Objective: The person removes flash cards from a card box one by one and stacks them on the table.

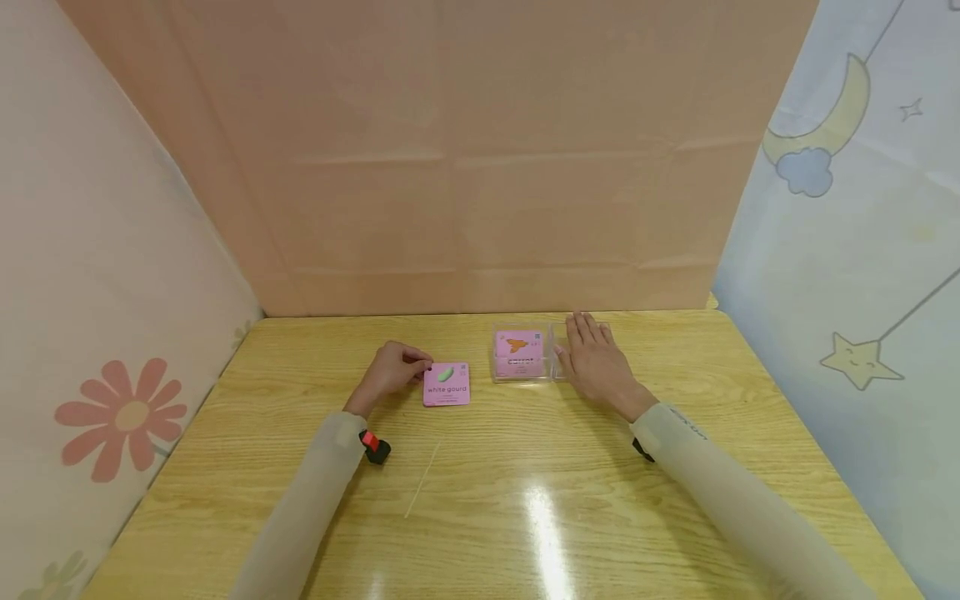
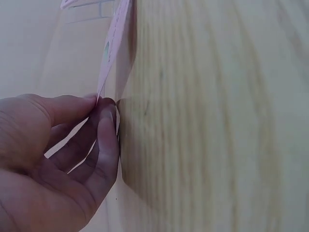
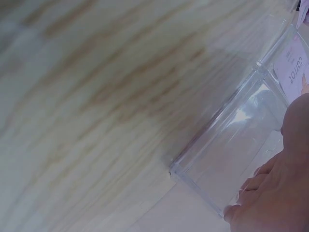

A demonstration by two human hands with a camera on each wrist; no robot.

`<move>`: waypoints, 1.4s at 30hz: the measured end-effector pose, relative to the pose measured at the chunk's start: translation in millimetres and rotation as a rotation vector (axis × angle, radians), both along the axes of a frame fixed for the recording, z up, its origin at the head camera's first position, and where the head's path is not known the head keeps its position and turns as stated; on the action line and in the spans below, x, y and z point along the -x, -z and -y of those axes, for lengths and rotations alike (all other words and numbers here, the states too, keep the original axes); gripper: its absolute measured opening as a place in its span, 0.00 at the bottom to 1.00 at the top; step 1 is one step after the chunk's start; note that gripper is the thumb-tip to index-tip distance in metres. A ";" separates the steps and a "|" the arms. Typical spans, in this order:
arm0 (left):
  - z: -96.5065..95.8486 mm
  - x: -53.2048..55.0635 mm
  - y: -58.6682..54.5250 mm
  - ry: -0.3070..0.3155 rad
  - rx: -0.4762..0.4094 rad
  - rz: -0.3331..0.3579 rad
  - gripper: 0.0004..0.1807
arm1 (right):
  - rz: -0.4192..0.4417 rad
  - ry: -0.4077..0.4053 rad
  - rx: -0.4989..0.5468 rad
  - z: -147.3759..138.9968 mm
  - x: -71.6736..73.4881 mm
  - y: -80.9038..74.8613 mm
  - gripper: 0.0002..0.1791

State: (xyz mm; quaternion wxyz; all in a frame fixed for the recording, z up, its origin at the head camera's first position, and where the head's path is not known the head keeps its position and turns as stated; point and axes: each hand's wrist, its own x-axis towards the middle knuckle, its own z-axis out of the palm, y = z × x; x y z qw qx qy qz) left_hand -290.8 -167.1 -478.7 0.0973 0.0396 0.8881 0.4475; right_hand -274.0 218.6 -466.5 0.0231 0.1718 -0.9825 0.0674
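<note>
A pink card printed "white gourd" [image 1: 447,393] is pinched at its upper left corner between the thumb and fingers of my left hand [image 1: 392,370]. In the left wrist view the card [image 2: 112,50] appears edge-on, tilted just above the wood. To its right lies an opened clear plastic box [image 1: 494,354], with a pink "carrot" card [image 1: 519,343] face up in one half. My right hand [image 1: 600,364] rests with straight fingers on the other half, the transparent lid [image 3: 227,145], and covers most of it in the head view.
The wooden table [image 1: 495,467] has a thin pale strip [image 1: 422,481] lying nearer to me. A beige sheet [image 1: 450,208] stands along the back edge. Patterned panels with a flower [image 1: 132,417] and a star [image 1: 861,360] flank the table.
</note>
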 end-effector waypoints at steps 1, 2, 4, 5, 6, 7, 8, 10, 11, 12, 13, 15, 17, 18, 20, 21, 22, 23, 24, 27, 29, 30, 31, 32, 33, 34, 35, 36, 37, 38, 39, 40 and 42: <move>-0.2 -0.1 -0.2 0.005 0.011 -0.009 0.12 | -0.001 0.001 0.002 -0.2 0.1 0.2 0.39; -0.4 -0.1 -0.4 0.009 0.021 -0.017 0.12 | -0.001 0.001 0.003 -0.3 0.2 0.6 0.39; -0.9 -0.1 -0.5 0.012 0.031 -0.028 0.12 | -0.002 0.000 0.004 -0.5 0.5 1.2 0.39; -1.2 -0.2 -0.5 0.013 0.035 -0.032 0.11 | -0.002 -0.001 0.004 -0.5 0.6 1.5 0.39; -1.5 -0.3 -0.6 0.013 0.038 -0.035 0.11 | -0.003 -0.001 0.004 -0.5 0.7 1.7 0.39; -1.7 -0.4 -0.5 0.014 0.041 -0.039 0.11 | -0.003 -0.002 0.004 -0.6 0.8 2.0 0.39; -1.9 -0.3 -0.4 0.016 0.046 -0.044 0.11 | -0.004 -0.002 0.003 -0.7 0.9 2.1 0.40; -2.4 -0.6 -0.5 0.018 0.055 -0.052 0.11 | -0.004 -0.002 0.003 -0.9 1.1 2.3 0.39; -2.6 -0.6 -0.5 0.018 0.058 -0.058 0.11 | -0.005 -0.001 0.001 -1.0 1.1 2.4 0.40; -2.8 -0.7 -0.6 0.018 0.061 -0.062 0.11 | -0.005 -0.001 0.000 -1.1 1.0 2.3 0.40; -2.9 -0.8 -0.6 0.018 0.064 -0.067 0.11 | -0.005 0.000 0.000 -1.2 1.0 2.2 0.40; -3.2 -1.0 -0.6 0.021 0.072 -0.077 0.11 | -0.004 0.002 0.000 -1.2 0.7 1.9 0.40; -3.3 -1.3 -0.5 0.023 0.086 -0.090 0.11 | -0.005 0.003 0.003 -1.2 0.4 1.3 0.39; -3.3 -1.3 -0.4 0.023 0.090 -0.094 0.11 | -0.004 0.003 0.005 -1.1 0.3 1.1 0.39; -3.3 -1.2 0.2 0.022 0.097 -0.100 0.11 | -0.001 0.003 0.009 -0.9 0.0 0.7 0.39; -3.2 -1.0 0.6 0.018 0.098 -0.099 0.10 | 0.001 0.002 0.010 -0.7 -0.1 0.6 0.39; -3.1 -0.9 1.0 0.018 0.100 -0.100 0.10 | 0.002 0.001 0.011 -0.5 -0.2 0.5 0.39; -3.1 -0.7 1.5 0.018 0.100 -0.098 0.10 | 0.004 0.001 0.010 -0.3 -0.4 0.4 0.39; -3.0 -0.4 1.8 0.016 0.100 -0.096 0.10 | 0.006 0.000 0.010 -0.2 -0.6 0.3 0.39; -2.8 0.1 2.7 0.022 0.108 -0.100 0.10 | 0.005 -0.001 0.008 0.1 -1.1 0.1 0.39; -2.8 0.2 2.6 0.026 0.115 -0.104 0.10 | 0.003 0.001 0.006 0.0 -1.3 -0.1 0.39; -2.8 0.1 2.3 0.029 0.118 -0.106 0.10 | 0.003 0.002 0.006 -0.1 -1.3 -0.1 0.39; -3.0 0.0 2.3 0.030 0.119 -0.106 0.10 | 0.002 0.003 0.006 -0.1 -1.3 -0.1 0.39; -3.0 -0.2 1.8 0.031 0.121 -0.107 0.10 | 0.002 0.003 0.006 -0.2 -1.2 -0.2 0.39; -3.0 -0.5 1.4 0.032 0.121 -0.107 0.10 | 0.002 0.002 0.006 -0.2 -1.1 -0.1 0.40; -3.0 -0.7 1.0 0.032 0.121 -0.107 0.10 | 0.000 0.001 0.005 -0.2 -0.8 0.0 0.40; -3.1 -1.0 0.6 0.031 0.121 -0.107 0.10 | -0.001 -0.002 0.005 -0.2 -0.5 0.0 0.40; -3.1 -1.2 0.4 0.030 0.120 -0.107 0.10 | -0.002 -0.004 0.005 -0.2 -0.2 0.3 0.40; -3.1 -1.3 0.2 0.028 0.117 -0.107 0.10 | -0.004 -0.006 0.004 -0.2 0.1 0.5 0.40; -3.1 -1.5 0.0 0.026 0.116 -0.108 0.10 | -0.005 -0.008 0.004 -0.2 0.5 0.9 0.40; -3.1 -1.5 -0.1 0.025 0.113 -0.107 0.10 | -0.007 -0.009 0.004 -0.3 0.7 1.3 0.40; -3.2 -1.5 -0.2 0.022 0.111 -0.105 0.10 | -0.008 -0.009 0.003 -0.3 1.0 1.8 0.40; -3.4 -1.5 -0.5 0.019 0.106 -0.101 0.10 | -0.009 -0.007 0.000 -0.5 1.2 2.9 0.40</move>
